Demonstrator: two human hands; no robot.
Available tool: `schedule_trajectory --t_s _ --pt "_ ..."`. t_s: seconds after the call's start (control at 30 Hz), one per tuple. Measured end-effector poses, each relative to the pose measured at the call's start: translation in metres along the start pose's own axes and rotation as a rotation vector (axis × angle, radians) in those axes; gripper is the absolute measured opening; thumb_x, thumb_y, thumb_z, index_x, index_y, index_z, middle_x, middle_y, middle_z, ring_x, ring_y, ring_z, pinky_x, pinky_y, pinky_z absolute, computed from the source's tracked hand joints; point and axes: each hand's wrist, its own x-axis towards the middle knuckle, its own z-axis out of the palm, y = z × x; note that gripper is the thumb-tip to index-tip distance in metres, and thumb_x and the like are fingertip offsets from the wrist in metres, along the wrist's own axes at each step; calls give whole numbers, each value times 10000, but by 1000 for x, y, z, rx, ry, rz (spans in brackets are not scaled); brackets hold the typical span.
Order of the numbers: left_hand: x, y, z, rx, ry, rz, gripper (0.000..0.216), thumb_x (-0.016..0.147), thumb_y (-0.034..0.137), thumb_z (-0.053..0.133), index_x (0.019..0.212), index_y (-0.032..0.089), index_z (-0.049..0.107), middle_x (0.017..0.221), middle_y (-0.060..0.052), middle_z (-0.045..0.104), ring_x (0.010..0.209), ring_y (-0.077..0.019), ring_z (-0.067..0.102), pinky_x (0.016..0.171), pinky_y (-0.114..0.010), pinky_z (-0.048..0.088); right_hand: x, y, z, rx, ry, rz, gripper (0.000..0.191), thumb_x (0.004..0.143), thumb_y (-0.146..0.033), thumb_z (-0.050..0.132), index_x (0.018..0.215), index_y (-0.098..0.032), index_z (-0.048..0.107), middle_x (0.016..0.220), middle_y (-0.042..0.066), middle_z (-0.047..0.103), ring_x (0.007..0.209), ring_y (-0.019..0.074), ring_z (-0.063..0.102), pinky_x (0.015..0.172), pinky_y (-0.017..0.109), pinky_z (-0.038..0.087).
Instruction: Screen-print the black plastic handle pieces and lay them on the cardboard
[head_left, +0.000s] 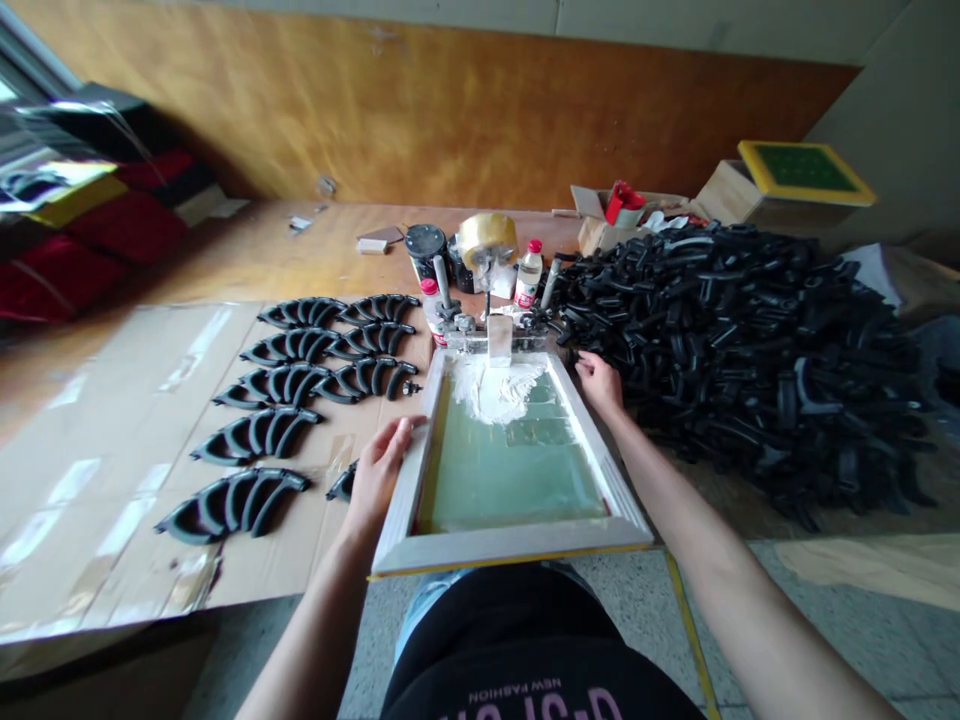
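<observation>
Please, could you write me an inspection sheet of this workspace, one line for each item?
Surface: cardboard sheet over a wooden table.
Job's things: screen frame with green mesh, white ink at its far end; black curved parts in rows to its left.
Clutter: pile of black parts on the right; tape roll, bottle, dark can behind the frame.
Hands: left hand grips the frame's left rail; right hand at its right rail, grip unclear.
Cables: nothing seen.
Surroundings: wooden wall panel; red and yellow items at left; second yellow-edged screen at far right.
</observation>
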Motion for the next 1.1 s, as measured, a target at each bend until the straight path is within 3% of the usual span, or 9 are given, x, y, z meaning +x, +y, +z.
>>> schedule_trajectory --t_s 0.1,0.17,0.3,0.43,0.63,0.73,0.9,1.0,1.1 --pt "-3 -36 7 -3 -65 -135 678 774 606 653 1320 208 590 814 -17 690 634 -146 589 543 -224 429 13 -38 5 19 125 -233 579 875 -249 654 1423 -192 475 1429 145 509 1247 271 540 1054 441 453" --pt "0 -57 13 6 -60 -172 799 764 584 668 1446 220 467 810 -18 696 636 -156 607 552 -231 443 21 -71 14 -28 102 -440 628 824 -235 723 1405 -187 486 1457 142 471 1303 285 474 1084 444 415" --pt "6 -81 20 73 -26 -154 771 797 561 630 1460 208 457 841 -32 694 700 -172 631 622 -254 473 25 -112 37 -192 -148 -545 276 845 -174 684 1116 -162 635 1116 114 658 1074 257 569 934 386 470" --pt "6 -88 21 102 22 -139 689 794 551 637 1384 206 549 876 -39 697 735 -182 641 672 -277 488 6 -112 47 -301 -279 -592 104 857 -91 577 911 -148 645 922 93 676 911 223 581 823 327 458" --pt "4 -89 23 40 59 -141 681 760 548 671 1332 189 586 884 -53 709 748 -195 652 694 -300 508 -31 -98 14 -169 -489 -987 110 806 -84 580 833 -168 645 853 67 661 864 208 574 760 297 428" --pt "2 -86 24 23 69 -137 701 757 559 673 1338 178 581 887 -55 714 722 -189 647 675 -294 504 -25 -98 8 -124 -541 -984 89 798 -109 612 776 -193 634 813 27 654 818 183 573 712 272 411" --pt "1 -84 22 25 17 -144 740 784 594 641 1393 190 522 861 -44 717 698 -177 636 635 -266 475 -31 -92 27 -111 -312 -899 169 812 -47 566 878 -165 667 931 75 676 938 217 573 770 298 437" --pt "1 -81 21 34 -2 -148 750 791 603 633 1406 194 504 852 -42 716 696 -172 633 619 -254 463 -39 -87 27 -64 -358 -955 131 822 -73 607 888 -165 673 923 74 682 940 216 584 782 297 453" --pt "-1 -67 18 59 -10 -156 776 777 620 639 1415 203 496 786 -16 697 655 -165 619 594 -249 457 -24 -97 21 -27 -361 -831 87 857 -207 682 943 -193 683 915 46 692 881 194 611 756 278 458"
